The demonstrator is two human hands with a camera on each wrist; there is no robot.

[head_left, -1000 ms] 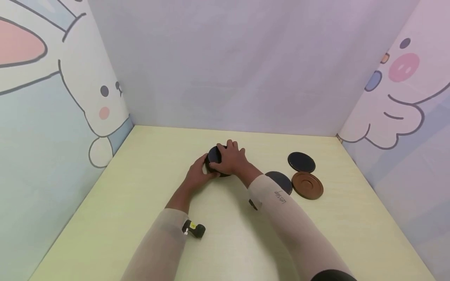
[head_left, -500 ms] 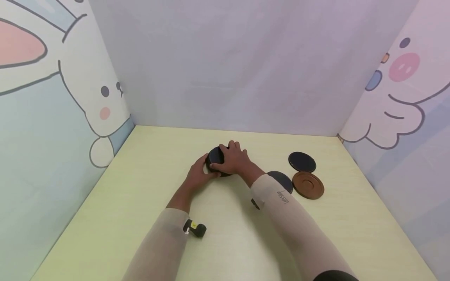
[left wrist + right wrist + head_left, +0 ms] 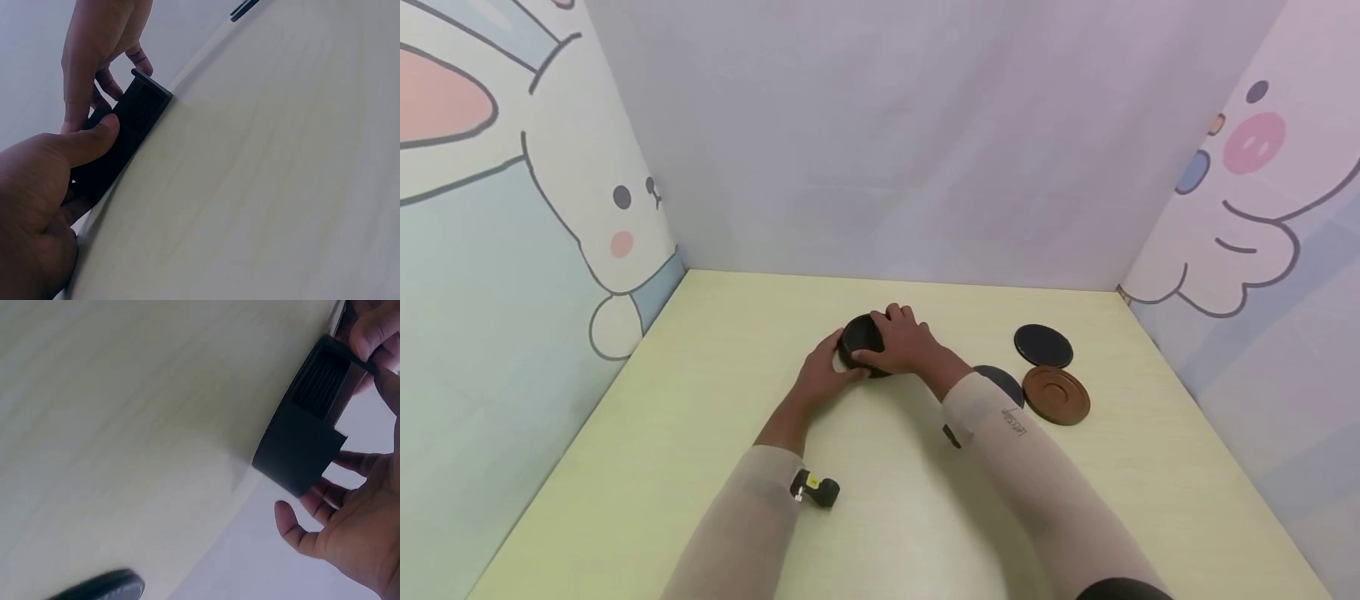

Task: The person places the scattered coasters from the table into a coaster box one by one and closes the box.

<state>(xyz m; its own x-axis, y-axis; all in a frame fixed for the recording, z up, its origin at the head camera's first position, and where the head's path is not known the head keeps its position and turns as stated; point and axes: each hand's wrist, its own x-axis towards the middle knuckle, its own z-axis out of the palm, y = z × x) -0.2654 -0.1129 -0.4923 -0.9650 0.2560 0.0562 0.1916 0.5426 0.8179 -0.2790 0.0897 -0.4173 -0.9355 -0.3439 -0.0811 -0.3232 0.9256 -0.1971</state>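
Observation:
A round black coaster holder (image 3: 861, 333) stands on the table, its side cut by an open slot with ribbed walls in the right wrist view. My left hand (image 3: 822, 375) grips its left side, with the thumb pressed on the outer wall in the left wrist view. Over the right part of the holder lies my right hand (image 3: 904, 343); its thumb reaches the near rim and its fingers curl over the far side. The little finger stands apart from the wall in the right wrist view. Whatever lies under the right palm is hidden.
To the right are a black coaster (image 3: 1043, 345), a brown coaster (image 3: 1056, 396) with ringed grooves, and another dark coaster (image 3: 1000, 385) partly behind the right sleeve. A pale wall (image 3: 887, 150) closes the table's back, with cartoon-printed sheets at both sides.
The lighter flat disc seen at the holder's top has gone; a darker, sunken inside with a rim shows now. Both hands stay nearly where they were, the right having shifted slightly right.

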